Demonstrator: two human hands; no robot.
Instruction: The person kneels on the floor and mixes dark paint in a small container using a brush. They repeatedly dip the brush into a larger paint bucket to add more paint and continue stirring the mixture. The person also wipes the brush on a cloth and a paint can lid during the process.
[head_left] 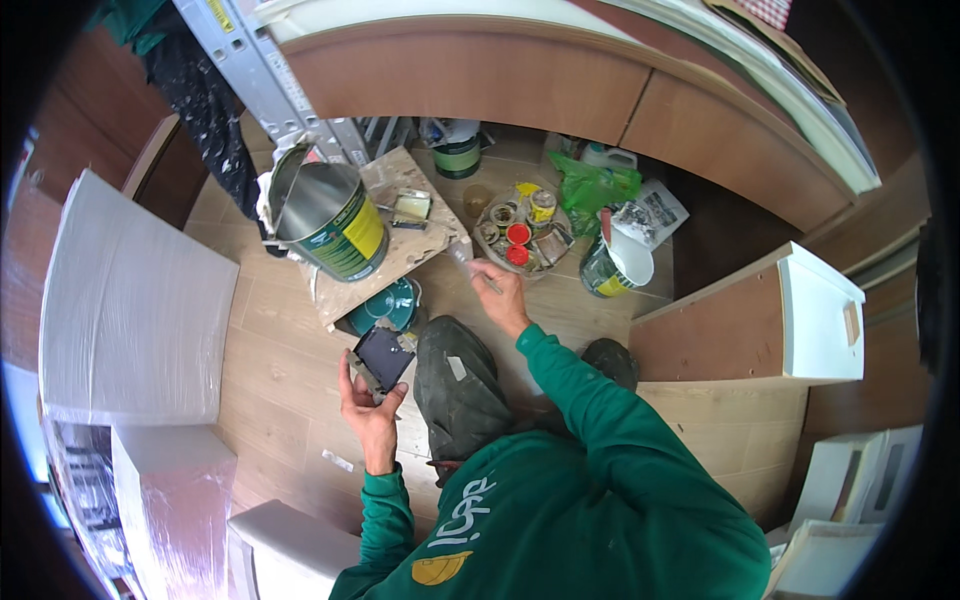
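Observation:
My left hand (370, 415) grips a dark square spatula-like plate (382, 360) by its putty-smeared near edge. Beyond that plate, a dark green lid or bucket (385, 305) is partly under the board's corner. My right hand (503, 298) is closed round the thin handle of a small putty knife (462, 254), its pale blade reaching the corner of a stained wooden board (425, 255). A large open metal can (345, 240) with a green and yellow label stands on that board. Beside the can lies a small rectangular container (411, 208).
Right of the board, a round tray (540, 262) holds several small tins, with a green plastic bag (595, 190) and a smeared white bucket (622, 265) nearby. An aluminium ladder (262, 75) and another person's paint-spattered trousers (205, 110) are at upper left. Wrapped furniture (140, 300) stands left.

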